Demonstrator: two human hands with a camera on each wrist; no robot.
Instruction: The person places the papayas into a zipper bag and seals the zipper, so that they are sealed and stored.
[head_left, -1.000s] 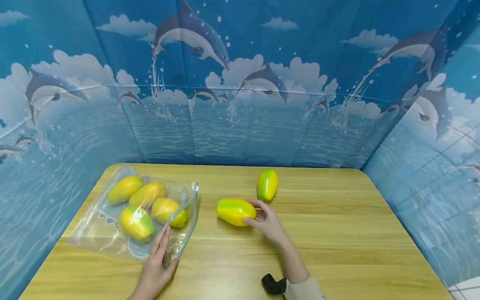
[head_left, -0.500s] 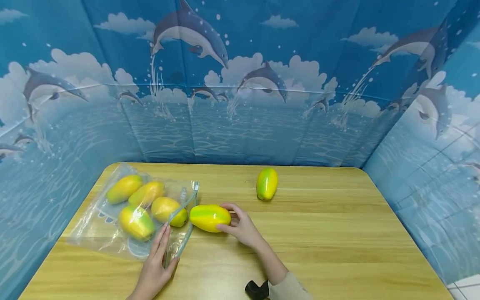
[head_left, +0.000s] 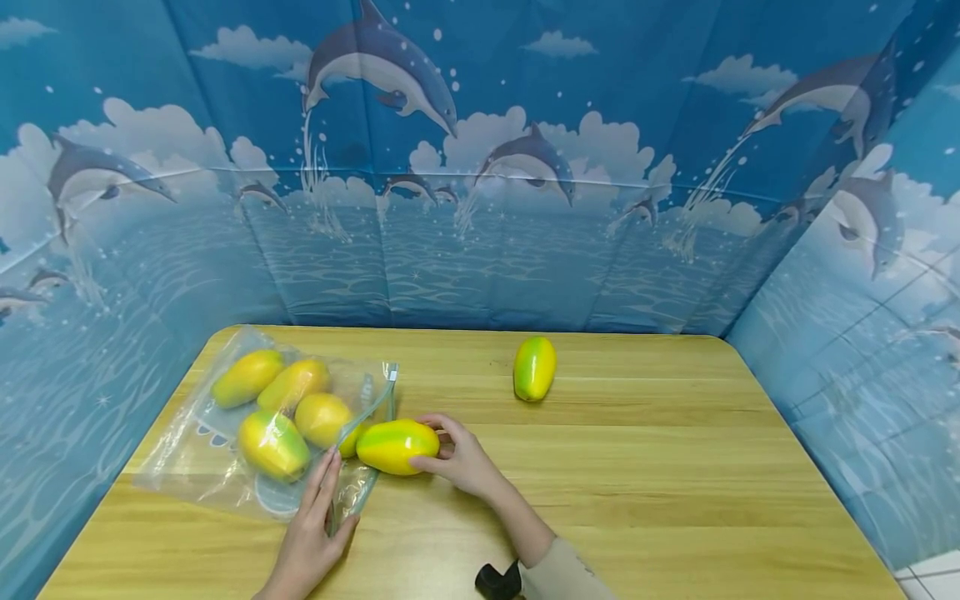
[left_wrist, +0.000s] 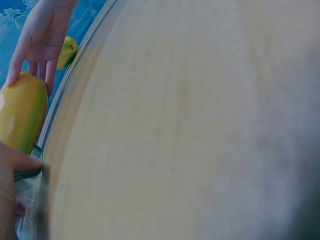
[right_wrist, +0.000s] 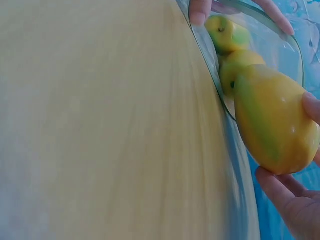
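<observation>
A clear zip bag [head_left: 198, 454] lies at the table's left and holds several yellow-green mangoes [head_left: 273, 444]. My left hand [head_left: 328, 493] pinches the rim of the bag's mouth and holds it up; its fingers [right_wrist: 200, 9] show at that rim in the right wrist view. My right hand [head_left: 438, 447] grips another mango [head_left: 396, 446] by its right end, with the left end at the bag's mouth [right_wrist: 227, 107]. The same mango [left_wrist: 20, 117] shows in the left wrist view under the right hand's fingers [left_wrist: 35, 40]. A last mango [head_left: 535, 368] lies alone further back.
The wooden table [head_left: 660, 483] is walled on three sides by a blue dolphin-print backdrop [head_left: 480, 183]. A black wrist camera [head_left: 497, 582] sits on my right forearm by the near edge.
My right hand has carried the mango leftward across the table, from near the lone mango to the bag's mouth. The left hand and the bag have stayed put.
</observation>
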